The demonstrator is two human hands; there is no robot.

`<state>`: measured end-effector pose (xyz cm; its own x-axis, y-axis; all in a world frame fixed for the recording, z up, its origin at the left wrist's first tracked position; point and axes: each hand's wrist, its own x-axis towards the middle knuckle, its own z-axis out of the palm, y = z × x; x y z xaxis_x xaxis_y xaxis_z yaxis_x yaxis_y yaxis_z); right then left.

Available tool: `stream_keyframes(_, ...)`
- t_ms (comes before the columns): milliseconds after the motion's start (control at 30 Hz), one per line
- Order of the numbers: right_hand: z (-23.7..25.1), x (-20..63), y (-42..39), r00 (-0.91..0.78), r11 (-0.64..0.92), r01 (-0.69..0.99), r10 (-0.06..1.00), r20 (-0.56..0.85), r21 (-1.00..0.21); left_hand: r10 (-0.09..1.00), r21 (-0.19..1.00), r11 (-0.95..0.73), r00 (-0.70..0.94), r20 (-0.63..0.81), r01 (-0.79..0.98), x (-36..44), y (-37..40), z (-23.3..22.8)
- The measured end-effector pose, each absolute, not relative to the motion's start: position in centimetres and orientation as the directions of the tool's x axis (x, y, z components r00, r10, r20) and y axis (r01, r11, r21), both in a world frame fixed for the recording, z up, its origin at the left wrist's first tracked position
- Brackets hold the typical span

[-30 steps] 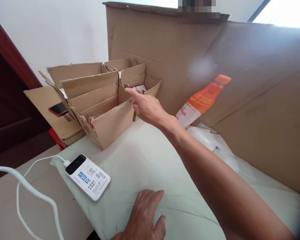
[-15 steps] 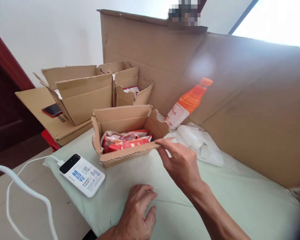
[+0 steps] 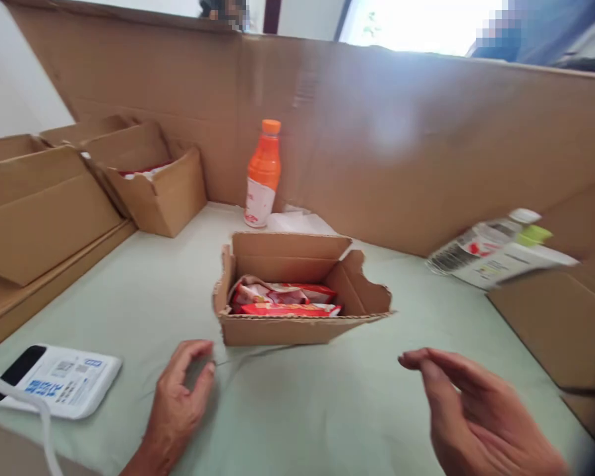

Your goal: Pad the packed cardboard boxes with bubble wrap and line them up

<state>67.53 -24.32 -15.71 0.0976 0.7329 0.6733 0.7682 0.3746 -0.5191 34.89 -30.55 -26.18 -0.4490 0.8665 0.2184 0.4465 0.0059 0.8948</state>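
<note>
The small open carton (image 3: 297, 297) sits mid-desk, dead ahead of you, beyond both hands and touched by neither. Its long axis runs left-right across your view, open top up, flaps splayed, the right flap torn and ragged. Red snack packets (image 3: 285, 301) lie flat inside, low against the near wall.

Your left hand (image 3: 178, 396) is the nearer one: palm down on the desk (image 3: 129, 291), fingers (image 3: 198, 360) loosely curled and holding nothing, tips just short of the carton's near-left corner. Your right hand (image 3: 469, 410) hovers off the surface to the right, fingers (image 3: 426, 360) extended, loosely together and pointing left toward the carton, also holding nothing, clearly further off than the left.

Surface: pale green cloth over the desk, slightly creased near your left hand.

Around it:
- power bank (image 3: 54, 380) with white cable (image 3: 42, 423), near-left edge
- orange bottle (image 3: 262, 173) upright behind the carton, against the tall cardboard wall (image 3: 401, 132)
- more open cartons (image 3: 149, 178) stacked far left
- two bottles (image 3: 496, 251) lying on a cardboard box, right

Another person is partly visible beyond the wall, top right.
</note>
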Motion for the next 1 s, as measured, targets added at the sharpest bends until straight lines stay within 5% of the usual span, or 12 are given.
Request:
stream_keyframes(133,-18.1,66.7,-23.4,-0.087,0.329,0.653,0.927,0.364,-0.682,0.855,0.921,0.129,-0.512,0.085,0.368,34.6,-29.4,-26.6)
stream_keyframes(233,-20.0,64.8,-22.5,-0.168,0.267,0.587,0.964,0.208,-0.764,0.893,0.942,0.171,-0.449,-0.023,0.29,35.0,-27.6,-25.7)
stream_keyframes(533,-22.4,61.6,-20.3,-0.48,0.516,0.382,0.82,0.312,-0.767,0.671,0.995,0.097,-0.74,-0.045,0.027,33.8,-24.1,-24.0)
stream_keyframes(667,-21.8,63.7,-14.1,-0.39,0.57,0.574,0.821,0.417,-0.588,0.654,1.0,0.016,-0.756,-0.007,0.004,33.9,-23.8,-24.5)
stream_keyframes(767,-21.4,64.3,-7.5,-0.345,0.496,0.82,0.826,0.445,-0.285,0.679,1.0,-0.027,-0.734,0.012,-0.009,33.9,-23.6,-24.8)
stream_keyframes(867,-21.3,63.7,-2.1,-0.455,0.498,0.867,0.8,0.391,-0.011,0.678,0.999,-0.03,-0.735,0.009,-0.015,33.7,-23.4,-25.0)
stream_keyframes(1000,-21.0,64.8,-1.0,-0.471,0.484,0.872,0.786,0.4,0.074,0.687,0.998,-0.029,-0.727,-0.022,-0.057,33.5,-23.4,-24.8)
